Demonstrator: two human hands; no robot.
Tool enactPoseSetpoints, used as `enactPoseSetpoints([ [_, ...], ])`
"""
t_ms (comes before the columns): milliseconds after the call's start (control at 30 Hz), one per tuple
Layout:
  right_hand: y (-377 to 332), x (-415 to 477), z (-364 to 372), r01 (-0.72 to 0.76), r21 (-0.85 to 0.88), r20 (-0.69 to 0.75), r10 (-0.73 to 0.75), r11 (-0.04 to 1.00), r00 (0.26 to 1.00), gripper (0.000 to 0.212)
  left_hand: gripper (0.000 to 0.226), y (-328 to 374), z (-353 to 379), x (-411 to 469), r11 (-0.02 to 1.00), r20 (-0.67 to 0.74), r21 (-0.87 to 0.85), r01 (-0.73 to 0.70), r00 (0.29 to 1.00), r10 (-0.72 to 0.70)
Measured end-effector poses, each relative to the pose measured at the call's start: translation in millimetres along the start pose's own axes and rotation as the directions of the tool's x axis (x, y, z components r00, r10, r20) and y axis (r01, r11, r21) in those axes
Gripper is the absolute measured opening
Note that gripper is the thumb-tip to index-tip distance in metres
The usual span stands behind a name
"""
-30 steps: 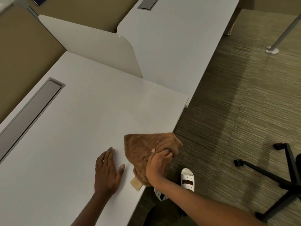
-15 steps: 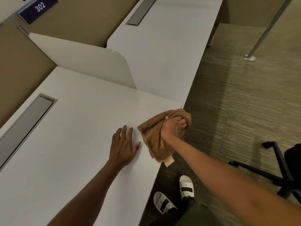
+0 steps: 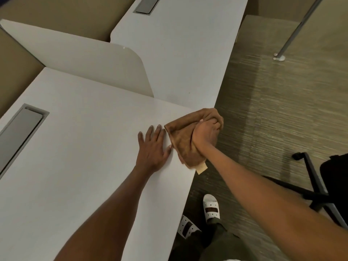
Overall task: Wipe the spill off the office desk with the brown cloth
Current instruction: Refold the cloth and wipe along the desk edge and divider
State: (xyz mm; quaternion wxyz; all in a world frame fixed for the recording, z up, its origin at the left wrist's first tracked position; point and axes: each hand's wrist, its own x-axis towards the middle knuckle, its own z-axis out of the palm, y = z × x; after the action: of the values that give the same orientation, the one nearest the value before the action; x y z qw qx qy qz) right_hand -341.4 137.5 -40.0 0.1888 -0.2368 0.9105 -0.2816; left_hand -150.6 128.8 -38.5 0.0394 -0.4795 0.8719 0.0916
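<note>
The brown cloth (image 3: 183, 140) lies bunched at the right front corner of the white office desk (image 3: 84, 157), with a pale tag hanging over the desk edge. My right hand (image 3: 206, 133) presses down on the cloth and grips its folds. Flat on the desk just left of the cloth rests my left hand (image 3: 153, 147), fingers spread, its thumb nearly touching the cloth. I cannot make out any spill on the desk surface.
A white divider panel (image 3: 84, 59) stands between this desk and a second white desk (image 3: 178, 53) behind it. A grey cable hatch (image 3: 18, 132) sits at the desk's left. On the carpet to the right are a black chair base (image 3: 316, 189) and a metal leg (image 3: 293, 31).
My right hand has pushed the cloth along the front edge towards the desk's far right corner. My left hand slid forward with it, staying flat beside the cloth.
</note>
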Motion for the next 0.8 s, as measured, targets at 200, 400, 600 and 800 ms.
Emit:
enactPoseSetpoints([
  [200, 12.1, -32.3, 4.7, 0.003, -0.105, -0.025, -0.006, 0.994, 1.000, 0.043, 0.067, -0.1, -0.7, 0.2, 1.000, 0.015, -0.023, -0.003, 1.000, 0.003],
  [400, 37.8, -90.6, 6.1, 0.062, -0.118, 0.014, -0.061, 0.991, 0.998, 0.036, 0.061, -1.1, -5.8, -5.3, 0.988, -0.054, -0.155, -0.026, 0.998, 0.017],
  [600, 63.3, -160.9, -3.5, 0.136, -0.069, 0.087, -0.130, 0.988, 0.988, 0.034, 0.067, -5.9, -3.2, -9.2, 0.962, -0.135, -0.271, -0.045, 0.991, 0.008],
  [800, 77.0, -186.8, -12.4, 0.113, 0.020, 0.215, -0.115, 0.993, 0.970, 0.050, 0.067, -4.0, -2.9, -9.3, 0.959, -0.142, -0.280, -0.040, 0.990, 0.000],
])
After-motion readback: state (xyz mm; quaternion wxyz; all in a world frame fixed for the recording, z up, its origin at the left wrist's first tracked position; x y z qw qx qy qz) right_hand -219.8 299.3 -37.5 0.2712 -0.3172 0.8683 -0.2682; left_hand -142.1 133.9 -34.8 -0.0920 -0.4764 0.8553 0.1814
